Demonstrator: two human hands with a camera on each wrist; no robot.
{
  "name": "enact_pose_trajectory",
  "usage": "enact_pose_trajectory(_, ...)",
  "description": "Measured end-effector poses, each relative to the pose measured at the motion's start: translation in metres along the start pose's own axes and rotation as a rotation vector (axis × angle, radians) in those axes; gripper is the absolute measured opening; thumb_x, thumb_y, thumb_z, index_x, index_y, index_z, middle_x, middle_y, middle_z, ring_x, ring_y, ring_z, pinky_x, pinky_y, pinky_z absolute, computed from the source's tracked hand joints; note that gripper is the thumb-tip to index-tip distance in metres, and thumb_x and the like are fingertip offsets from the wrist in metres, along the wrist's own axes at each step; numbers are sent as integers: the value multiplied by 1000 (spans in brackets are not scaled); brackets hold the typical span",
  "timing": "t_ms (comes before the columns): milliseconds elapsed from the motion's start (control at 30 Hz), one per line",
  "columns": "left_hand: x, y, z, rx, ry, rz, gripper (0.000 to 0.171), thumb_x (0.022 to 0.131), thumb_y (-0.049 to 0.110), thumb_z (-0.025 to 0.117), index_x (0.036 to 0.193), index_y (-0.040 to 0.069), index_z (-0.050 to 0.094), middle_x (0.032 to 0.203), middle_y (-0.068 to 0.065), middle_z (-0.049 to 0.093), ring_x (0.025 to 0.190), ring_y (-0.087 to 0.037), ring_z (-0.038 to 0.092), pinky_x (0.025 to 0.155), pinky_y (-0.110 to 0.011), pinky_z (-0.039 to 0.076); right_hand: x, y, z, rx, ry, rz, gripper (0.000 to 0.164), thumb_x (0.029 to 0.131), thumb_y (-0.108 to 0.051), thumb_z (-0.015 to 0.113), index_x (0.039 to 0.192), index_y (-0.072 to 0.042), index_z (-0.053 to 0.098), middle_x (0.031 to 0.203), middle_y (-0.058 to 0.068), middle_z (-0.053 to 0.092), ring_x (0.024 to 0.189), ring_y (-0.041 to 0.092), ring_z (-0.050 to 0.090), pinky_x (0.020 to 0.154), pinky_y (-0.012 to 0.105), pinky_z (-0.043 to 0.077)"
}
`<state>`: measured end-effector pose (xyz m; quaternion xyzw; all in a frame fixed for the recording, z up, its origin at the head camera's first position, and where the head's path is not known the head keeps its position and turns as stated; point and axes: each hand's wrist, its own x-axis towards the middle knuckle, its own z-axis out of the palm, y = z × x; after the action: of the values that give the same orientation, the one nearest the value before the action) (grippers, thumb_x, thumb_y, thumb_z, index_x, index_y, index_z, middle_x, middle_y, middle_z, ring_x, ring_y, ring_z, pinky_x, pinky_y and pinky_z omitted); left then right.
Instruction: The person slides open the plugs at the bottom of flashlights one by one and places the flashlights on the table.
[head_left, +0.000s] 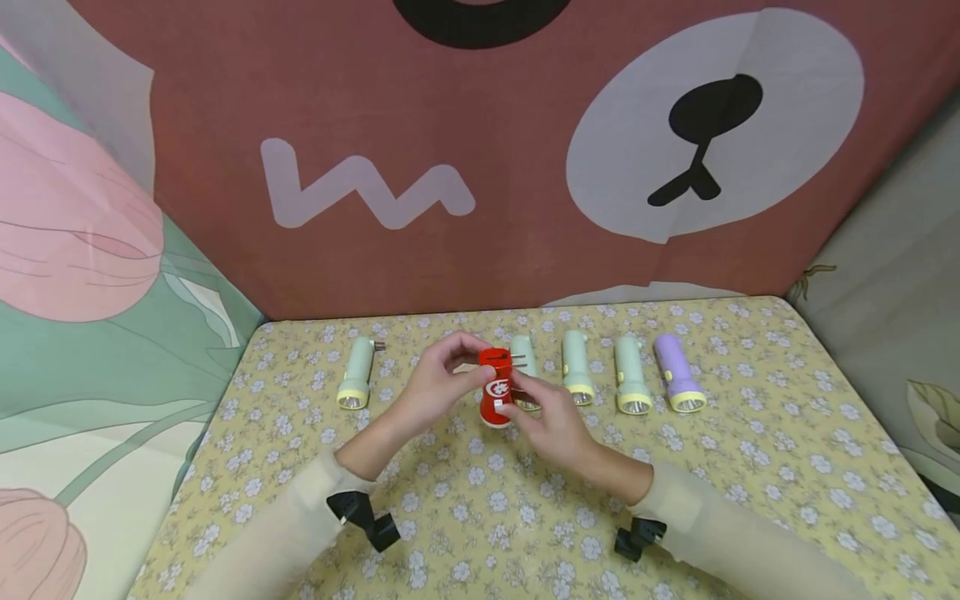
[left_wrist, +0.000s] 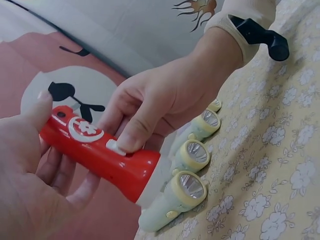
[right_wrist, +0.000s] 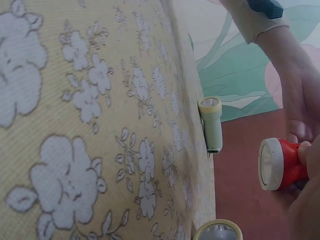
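A red flashlight (head_left: 496, 407) with a white flower emblem is held up over the table between both hands. My left hand (head_left: 441, 379) grips its tail end, thumb on the near side. With thumb and fingers, my right hand (head_left: 557, 423) holds the body from the other side. In the left wrist view the right thumb lies on the white slide switch (left_wrist: 114, 146). Two metal plug prongs (head_left: 517, 358) stick out sideways near the tail. The pale lens end (right_wrist: 270, 164) points down toward me.
Beyond the hands, several mint-green flashlights (head_left: 629, 371) and a purple flashlight (head_left: 677, 371) lie in a row on the flowered tablecloth (head_left: 495, 533). The leftmost green flashlight (head_left: 360, 367) has its prongs folded out. Printed cloth (head_left: 375, 267) hangs along the table's back edge.
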<state>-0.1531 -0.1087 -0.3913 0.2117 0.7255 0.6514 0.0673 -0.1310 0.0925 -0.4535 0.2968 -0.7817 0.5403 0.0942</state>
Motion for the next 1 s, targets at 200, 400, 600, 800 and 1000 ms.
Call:
enact_pose_trajectory(200,-2,-6,-7,-41,-49,53,34,93,-6,70,125,-3,62,123,-16,62,114,-26,61,98,-39,56,2,-1,-2,36,-6,22,50,90,0,76,137,2,60,129,16,68,114,31,68,91,31,58)
enact_pose_trajectory(400,-4,-11,-10,-43,-62,83,46,90,-8,72,134,-2,60,125,-18,63,114,-24,61,98,-39,56,2,-1,-2,55,-9,47,51,91,-1,75,139,0,60,130,15,68,114,31,68,92,33,58)
enact_pose_trajectory(600,-4,-14,-8,-33,-32,83,48,90,-10,72,136,-2,59,124,-19,63,113,-23,62,96,-38,57,3,-3,-2,49,-12,75,51,91,-2,75,140,0,59,131,15,67,115,29,67,92,31,58)
enact_pose_trajectory(800,-3,-17,-5,11,20,96,46,90,-9,72,134,-2,61,123,-18,66,111,-23,64,96,-37,56,4,-3,-1,61,-5,87,51,92,-2,74,141,-1,59,130,13,68,115,29,67,91,33,59)
enact_pose_trajectory(1000,-2,-16,-2,26,62,102,45,91,-7,72,135,-4,60,125,-17,66,111,-25,64,98,-36,55,6,-3,-1,72,-8,126,51,93,-7,75,141,-3,59,129,12,69,113,28,68,90,35,59)
